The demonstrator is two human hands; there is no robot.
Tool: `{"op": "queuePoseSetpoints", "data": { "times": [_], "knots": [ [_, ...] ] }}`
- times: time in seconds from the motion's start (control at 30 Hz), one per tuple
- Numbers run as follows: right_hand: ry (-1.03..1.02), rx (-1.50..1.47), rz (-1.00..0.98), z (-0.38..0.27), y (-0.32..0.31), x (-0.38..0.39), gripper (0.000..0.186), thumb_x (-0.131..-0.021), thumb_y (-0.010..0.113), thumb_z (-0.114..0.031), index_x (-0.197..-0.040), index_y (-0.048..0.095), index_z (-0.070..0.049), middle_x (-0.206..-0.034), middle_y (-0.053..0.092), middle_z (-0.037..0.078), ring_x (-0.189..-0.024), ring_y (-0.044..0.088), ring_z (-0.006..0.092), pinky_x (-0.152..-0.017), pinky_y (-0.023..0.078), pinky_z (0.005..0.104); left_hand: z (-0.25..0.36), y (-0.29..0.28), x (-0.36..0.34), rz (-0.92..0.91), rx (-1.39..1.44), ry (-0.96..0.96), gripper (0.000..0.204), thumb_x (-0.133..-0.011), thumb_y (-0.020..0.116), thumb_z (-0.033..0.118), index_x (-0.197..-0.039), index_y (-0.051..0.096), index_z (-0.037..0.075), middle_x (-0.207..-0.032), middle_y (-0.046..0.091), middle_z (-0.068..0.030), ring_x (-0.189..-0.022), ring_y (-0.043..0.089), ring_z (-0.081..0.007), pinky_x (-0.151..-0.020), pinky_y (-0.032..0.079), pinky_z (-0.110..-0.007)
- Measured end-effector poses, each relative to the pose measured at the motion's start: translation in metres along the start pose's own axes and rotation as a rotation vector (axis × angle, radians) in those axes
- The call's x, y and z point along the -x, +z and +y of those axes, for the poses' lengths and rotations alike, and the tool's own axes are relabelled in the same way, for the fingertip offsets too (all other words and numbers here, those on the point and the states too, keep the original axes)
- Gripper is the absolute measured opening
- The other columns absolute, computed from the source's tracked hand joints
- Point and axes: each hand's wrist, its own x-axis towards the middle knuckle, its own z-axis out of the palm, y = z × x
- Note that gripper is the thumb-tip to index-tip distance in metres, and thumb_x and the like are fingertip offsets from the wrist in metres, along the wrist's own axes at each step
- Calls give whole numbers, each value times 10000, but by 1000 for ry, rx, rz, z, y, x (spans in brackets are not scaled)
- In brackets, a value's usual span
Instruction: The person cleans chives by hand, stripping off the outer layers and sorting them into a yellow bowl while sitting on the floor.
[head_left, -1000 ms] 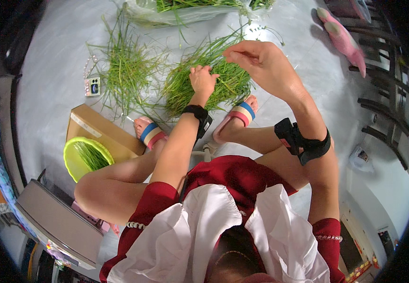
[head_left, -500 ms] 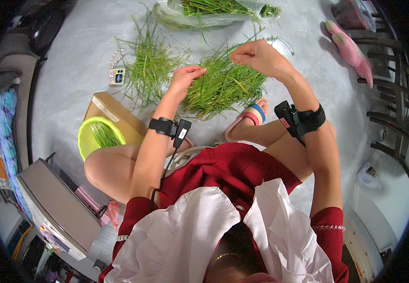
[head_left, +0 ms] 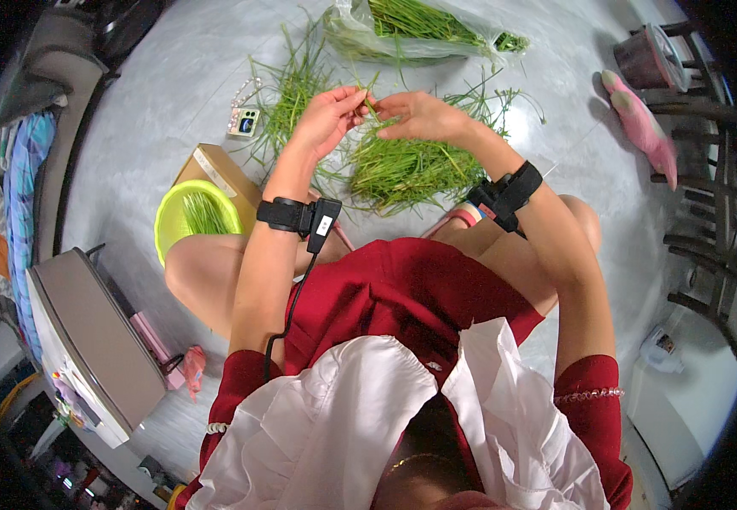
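Thin green stalks that look like chives are pinched at the fingertips of my left hand (head_left: 327, 123), above the floor. My right hand (head_left: 423, 117) reaches in from the right, its fingers stretched out and the thumb apart. Its fingertips are beside the held chives (head_left: 371, 104); whether they touch is too small to tell. Below my right hand lies a large heap of chives (head_left: 411, 174). A looser pile of chives (head_left: 287, 106) lies partly behind my left hand.
A clear plastic bag (head_left: 355, 38) of chives lies at the far side. At left, a yellow-green basket (head_left: 164, 221) holding chives stands by a cardboard box (head_left: 211, 166) and a phone with a beaded strap (head_left: 243, 123). A pink plush toy (head_left: 640, 127) and dark chair (head_left: 708, 183) are at right.
My left hand has moved up and right, and my right hand has come down and left, so they now meet. Chives now show at the left fingertips. The whole view has shifted slightly.
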Motion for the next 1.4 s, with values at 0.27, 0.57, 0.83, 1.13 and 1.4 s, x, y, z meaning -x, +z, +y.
{"op": "queuePoseSetpoints", "data": {
  "times": [0.27,0.57,0.83,1.13,1.4],
  "knots": [
    [112,-72,-149,-34,-8,-11,240,-795,599,-213,-899,618,2,-764,624,42,-626,495,68,-533,386,212,42,-31,9,48,5,165,139,-843,521,87,-938,550,-11,-887,582,-70,-719,508,-91,-583,402,-186],
    [207,-221,-21,-41,-23,-15,237,-838,539,-207,-927,617,-1,-651,562,-2,-528,381,44,-483,325,188,70,-72,10,340,-132,203,176,-801,590,99,-933,573,-17,-876,613,-76,-675,534,-68,-457,337,-163],
    [229,-211,155,-40,-34,-16,246,-853,520,-205,-962,603,0,-660,543,-8,-536,378,40,-494,320,180,79,-91,2,311,-139,202,177,-792,607,125,-905,578,-8,-841,634,-77,-651,546,-61,-441,336,-162],
    [229,-199,238,-42,-41,-13,293,-865,487,-186,-1065,554,18,-810,603,31,-594,421,43,-528,347,177,83,-113,-14,277,-99,206,179,-811,568,97,-951,563,-14,-875,630,-95,-698,581,-92,-473,373,-165],
    [219,-79,216,-38,-40,-6,273,-863,484,-183,-1058,571,-13,-839,615,38,-633,445,50,-565,377,184,38,-120,-32,504,-444,149,372,-756,616,91,-1103,521,-4,-950,610,-119,-715,601,-140,-493,417,-208]
  ]
}}
